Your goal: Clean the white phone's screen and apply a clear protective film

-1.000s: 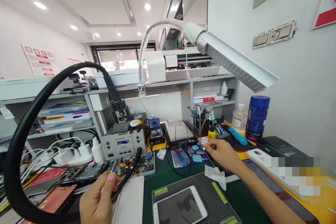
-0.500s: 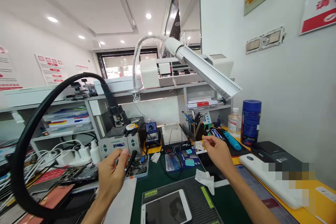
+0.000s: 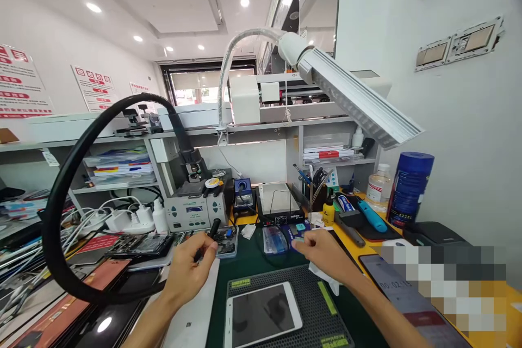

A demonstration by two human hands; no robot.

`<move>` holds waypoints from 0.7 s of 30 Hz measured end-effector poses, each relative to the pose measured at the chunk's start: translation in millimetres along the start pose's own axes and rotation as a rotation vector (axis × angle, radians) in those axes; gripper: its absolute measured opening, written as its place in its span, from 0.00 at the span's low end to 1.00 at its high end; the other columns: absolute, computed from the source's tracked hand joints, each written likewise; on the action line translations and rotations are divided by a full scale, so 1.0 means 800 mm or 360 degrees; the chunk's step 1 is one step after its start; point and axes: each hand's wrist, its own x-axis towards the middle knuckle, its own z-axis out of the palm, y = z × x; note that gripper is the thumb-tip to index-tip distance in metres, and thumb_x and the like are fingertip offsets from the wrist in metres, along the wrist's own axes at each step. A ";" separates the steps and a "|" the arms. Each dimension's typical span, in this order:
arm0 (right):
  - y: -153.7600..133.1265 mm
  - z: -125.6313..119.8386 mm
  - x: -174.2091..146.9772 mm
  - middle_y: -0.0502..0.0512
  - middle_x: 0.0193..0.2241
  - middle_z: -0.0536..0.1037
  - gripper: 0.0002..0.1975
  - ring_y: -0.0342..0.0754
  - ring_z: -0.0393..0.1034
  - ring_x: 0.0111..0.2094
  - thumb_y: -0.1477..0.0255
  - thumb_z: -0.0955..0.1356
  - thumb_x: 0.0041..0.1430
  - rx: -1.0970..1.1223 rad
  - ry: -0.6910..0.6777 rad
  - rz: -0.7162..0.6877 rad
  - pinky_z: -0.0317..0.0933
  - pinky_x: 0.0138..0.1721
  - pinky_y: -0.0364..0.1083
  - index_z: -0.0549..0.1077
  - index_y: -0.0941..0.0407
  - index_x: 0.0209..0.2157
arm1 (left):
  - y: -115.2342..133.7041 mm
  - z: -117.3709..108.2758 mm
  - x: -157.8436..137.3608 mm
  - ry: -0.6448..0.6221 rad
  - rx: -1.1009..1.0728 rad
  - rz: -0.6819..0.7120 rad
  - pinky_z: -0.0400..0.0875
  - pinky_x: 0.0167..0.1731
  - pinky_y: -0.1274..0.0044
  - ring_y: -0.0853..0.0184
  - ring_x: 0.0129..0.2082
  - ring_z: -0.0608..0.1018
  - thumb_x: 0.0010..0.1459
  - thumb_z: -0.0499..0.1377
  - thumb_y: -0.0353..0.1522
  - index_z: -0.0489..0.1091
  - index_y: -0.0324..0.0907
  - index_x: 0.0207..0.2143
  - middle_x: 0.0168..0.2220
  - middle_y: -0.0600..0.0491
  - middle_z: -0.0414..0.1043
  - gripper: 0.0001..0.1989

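Observation:
My left hand (image 3: pixel 191 267) is raised over the left part of the bench, thumb against curled fingers; whatever it may pinch cannot be made out. Behind it runs the black hose (image 3: pixel 215 227) of the soldering station (image 3: pixel 194 212). My right hand (image 3: pixel 322 250) is closed too, over the far right of the green mat, near a blue card pack (image 3: pixel 276 239). Its fingertips point left and anything in them is hidden. Between and below my hands, a white-framed tablet (image 3: pixel 263 315) lies face up on a dark perforated pad (image 3: pixel 308 288). Crumpled white tissue (image 3: pixel 331 286) shows under my right wrist.
A yellow bottle (image 3: pixel 328 211) and a tool holder (image 3: pixel 316 196) stand behind my right hand. Disassembled devices (image 3: pixel 138 247) crowd the left. A lamp (image 3: pixel 354 92) overhangs the bench. A phone (image 3: pixel 403 296), a clear bottle (image 3: pixel 379 185) and a blue canister (image 3: pixel 411 190) are at right.
My right hand has moved left and down from the tool holder, uncovering the yellow bottle. My left hand stays closed, slightly farther right in view. The whole view has shifted.

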 end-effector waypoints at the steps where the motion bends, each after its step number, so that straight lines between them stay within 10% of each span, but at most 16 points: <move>1: -0.002 0.000 -0.002 0.42 0.17 0.51 0.26 0.41 0.48 0.20 0.59 0.68 0.58 0.0032 -0.0117 -0.0004 0.47 0.24 0.43 0.50 0.53 0.18 | 0.002 0.001 -0.001 -0.0032 -0.0022 -0.0012 0.61 0.29 0.78 0.69 0.26 0.70 0.64 0.52 0.35 0.65 0.43 0.25 0.24 0.57 0.67 0.14; 11: -0.011 0.012 -0.012 0.52 0.36 0.70 0.22 0.46 0.64 0.34 0.62 0.76 0.50 0.0187 -0.0616 0.0014 0.59 0.33 0.43 0.72 0.56 0.44 | 0.045 0.005 -0.013 -0.0535 -0.0408 -0.0135 0.61 0.29 0.77 0.68 0.27 0.70 0.59 0.49 0.30 0.65 0.43 0.28 0.26 0.56 0.69 0.08; 21: -0.011 0.024 -0.011 0.52 0.36 0.72 0.25 0.46 0.65 0.36 0.65 0.77 0.48 0.0102 -0.0729 0.0093 0.59 0.35 0.43 0.73 0.55 0.48 | 0.046 0.007 -0.009 -0.0382 -0.0790 -0.0710 0.61 0.28 0.76 0.66 0.27 0.69 0.55 0.47 0.32 0.66 0.44 0.26 0.25 0.56 0.69 0.10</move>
